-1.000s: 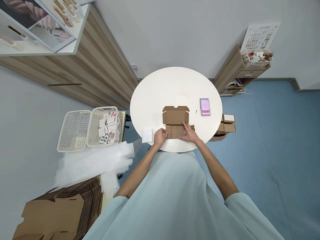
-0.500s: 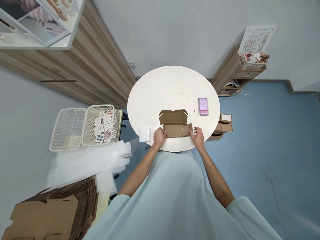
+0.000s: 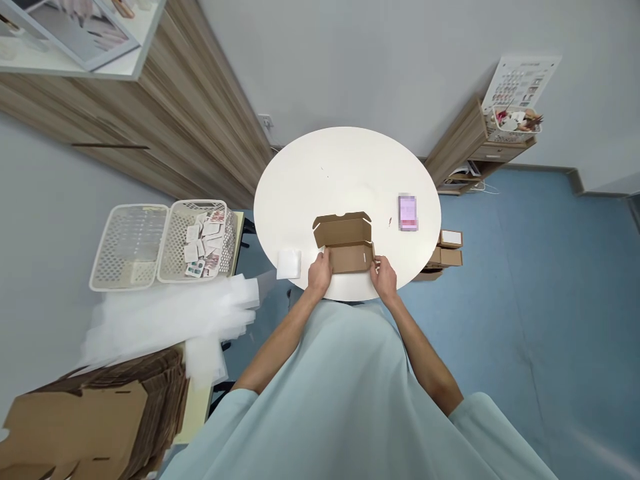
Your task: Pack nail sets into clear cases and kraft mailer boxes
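Observation:
A brown cardboard box [image 3: 350, 259] lies near the front edge of the round white table [image 3: 345, 163], its lid standing open toward the far side. My left hand [image 3: 320, 272] grips the box's left end, fingers closed on the wall. At the right end, my right hand [image 3: 384, 277] pinches the side wall, which stands upright. Just left of my left hand rests a white, flat, square packet [image 3: 289, 265]. A phone-like item with a blurred purple screen [image 3: 408, 213] lies on the table farther right.
White baskets [image 3: 195, 243] holding small packets stand at left, beside white translucent sheets [image 3: 175, 317] and a stack of flat cardboard boxes [image 3: 75, 427]. Small closed boxes [image 3: 450, 248] are right of the table. A wooden cabinet [image 3: 480, 147] stands at the back right.
My right hand has moved inward, and the box's right side flap has gone from splayed outward to upright. My left hand stays at the left end. The view has shifted slightly.

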The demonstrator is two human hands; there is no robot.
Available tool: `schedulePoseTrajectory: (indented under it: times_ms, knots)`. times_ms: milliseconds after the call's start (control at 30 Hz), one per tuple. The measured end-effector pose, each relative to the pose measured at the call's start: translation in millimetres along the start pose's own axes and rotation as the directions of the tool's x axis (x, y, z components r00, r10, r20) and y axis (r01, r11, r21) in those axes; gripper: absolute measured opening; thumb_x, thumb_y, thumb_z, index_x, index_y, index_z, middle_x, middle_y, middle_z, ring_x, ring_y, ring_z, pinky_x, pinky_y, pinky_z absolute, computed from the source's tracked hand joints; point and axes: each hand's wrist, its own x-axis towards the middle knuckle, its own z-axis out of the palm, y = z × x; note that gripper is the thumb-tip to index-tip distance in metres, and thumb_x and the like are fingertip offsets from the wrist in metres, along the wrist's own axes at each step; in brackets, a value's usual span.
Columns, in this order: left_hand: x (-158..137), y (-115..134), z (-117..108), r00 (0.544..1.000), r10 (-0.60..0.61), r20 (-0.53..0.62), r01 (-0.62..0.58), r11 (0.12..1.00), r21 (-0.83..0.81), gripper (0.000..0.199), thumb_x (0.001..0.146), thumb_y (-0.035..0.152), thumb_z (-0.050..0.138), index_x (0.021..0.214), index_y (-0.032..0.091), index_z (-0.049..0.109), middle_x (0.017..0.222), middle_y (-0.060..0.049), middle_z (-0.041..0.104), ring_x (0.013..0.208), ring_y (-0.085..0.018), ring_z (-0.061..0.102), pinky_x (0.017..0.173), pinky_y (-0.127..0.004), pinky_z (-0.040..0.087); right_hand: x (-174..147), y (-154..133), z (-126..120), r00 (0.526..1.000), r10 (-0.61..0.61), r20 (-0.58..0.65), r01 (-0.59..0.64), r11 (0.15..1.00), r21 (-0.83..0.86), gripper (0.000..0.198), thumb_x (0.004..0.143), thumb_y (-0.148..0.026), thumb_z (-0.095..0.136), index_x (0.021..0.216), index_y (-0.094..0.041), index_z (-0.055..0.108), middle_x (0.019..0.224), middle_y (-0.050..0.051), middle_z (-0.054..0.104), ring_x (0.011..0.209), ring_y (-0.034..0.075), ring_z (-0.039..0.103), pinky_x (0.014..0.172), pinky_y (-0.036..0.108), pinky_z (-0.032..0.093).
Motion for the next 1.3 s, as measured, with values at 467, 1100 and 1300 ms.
schedulePoseTrajectory:
  times_ms: [467,1100,1300]
  knots:
    - [17.2,-4.5,-0.5,0.994,0.064,0.093,-0.071,0.995,0.074,0.079,0.1,0.019,0.046,0.173,0.029,0.018,0.119,-0.013,0.064,0.095,-0.026,0.067,0.089,-0.037,0.049,9.6,-16.9,1.6,0.99,-0.134,0.04,0.127,0.982,0.142,0.038,0.11,-0.05,0.039,0.1,-0.024,0.064,0.11,0.009,0.068,0.096,0.021,0.068,0.084,0.033,0.056]
    - [24.8,-3.0,-3.5,0.984,0.062,0.167,-0.097,0.973,0.209,0.082,0.094,0.008,0.042,0.172,0.021,0.02,0.119,-0.017,0.063,0.093,-0.028,0.07,0.084,-0.037,0.052,45.1,-34.9,14.3,0.971,0.134,0.195,-0.037,0.899,-0.437,0.022,0.104,-0.016,0.047,0.098,-0.015,0.068,0.1,0.018,0.074,0.088,0.027,0.07,0.074,0.033,0.042]
    - [19.7,-0.4,-3.9,0.988,0.062,0.14,-0.085,0.983,0.165,0.073,0.097,0.01,0.04,0.169,0.022,0.029,0.122,-0.018,0.062,0.091,-0.029,0.072,0.086,-0.039,0.053,47.3,-32.8,13.2,0.976,0.111,0.186,-0.015,0.892,-0.452,0.021,0.102,-0.019,0.049,0.094,-0.016,0.069,0.091,0.016,0.074,0.081,0.027,0.069,0.07,0.033,0.043]
